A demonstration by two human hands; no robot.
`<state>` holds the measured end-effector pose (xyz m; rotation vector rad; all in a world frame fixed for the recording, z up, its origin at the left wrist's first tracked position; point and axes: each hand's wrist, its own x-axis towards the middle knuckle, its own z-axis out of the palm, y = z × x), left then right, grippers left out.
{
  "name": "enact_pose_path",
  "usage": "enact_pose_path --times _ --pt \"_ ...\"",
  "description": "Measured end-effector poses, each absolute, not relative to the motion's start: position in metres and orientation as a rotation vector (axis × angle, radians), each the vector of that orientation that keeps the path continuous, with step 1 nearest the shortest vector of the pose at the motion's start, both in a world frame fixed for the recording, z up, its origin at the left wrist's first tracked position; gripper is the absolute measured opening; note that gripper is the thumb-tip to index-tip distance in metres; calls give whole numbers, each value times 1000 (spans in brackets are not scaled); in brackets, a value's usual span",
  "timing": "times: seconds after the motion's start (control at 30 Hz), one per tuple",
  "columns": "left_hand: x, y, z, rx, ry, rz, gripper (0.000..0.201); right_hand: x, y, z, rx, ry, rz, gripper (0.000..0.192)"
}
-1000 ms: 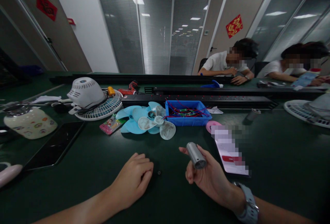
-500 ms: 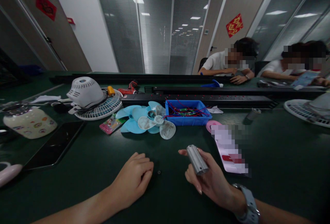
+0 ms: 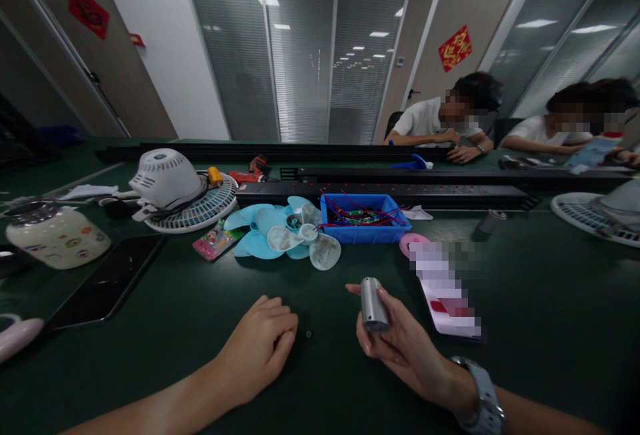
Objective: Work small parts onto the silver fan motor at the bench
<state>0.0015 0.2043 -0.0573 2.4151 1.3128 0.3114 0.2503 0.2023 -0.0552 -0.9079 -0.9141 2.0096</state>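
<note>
My right hand holds a silvery metal cylinder above the table. Small holes show near its rim, and its long side leans slightly. Thumb and fingers grip it, with one fingertip reaching out past its left side. Resting on the table to the left, my left hand is curled into a fist, and no object shows in it. A tiny dark ring-like part lies just beside that fist. Farther right on the table stands a similar metal cylinder, apart from both hands.
Ahead are light-blue and grey fan blades and a blue bin of wired circuit boards. A pink-cased phone lies right; a tablet, jar and fan housing stand left. People sit across the table.
My right hand has turned the metal cylinder more upright and shifted it slightly left, its fingers curling closer. My left hand stays still.
</note>
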Motion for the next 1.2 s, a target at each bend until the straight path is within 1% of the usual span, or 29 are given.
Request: enact_pose_path --times 0.13,0.37,0.53,1.03,1.2 --pt "1 205 -58 2431 1311 311 27 249 202 -56 -828 -934 2004 46" --pt "0 206 -62 2423 1313 328 27 249 204 -62 -790 -940 2004 40" --pt "1 205 -61 2425 1307 321 29 250 204 -60 -786 -900 2021 41" --pt "1 206 -59 2427 1307 317 28 250 203 -54 -856 -883 2057 55" --pt "1 206 -61 2429 1304 327 28 252 202 -56 -867 -868 2043 52"
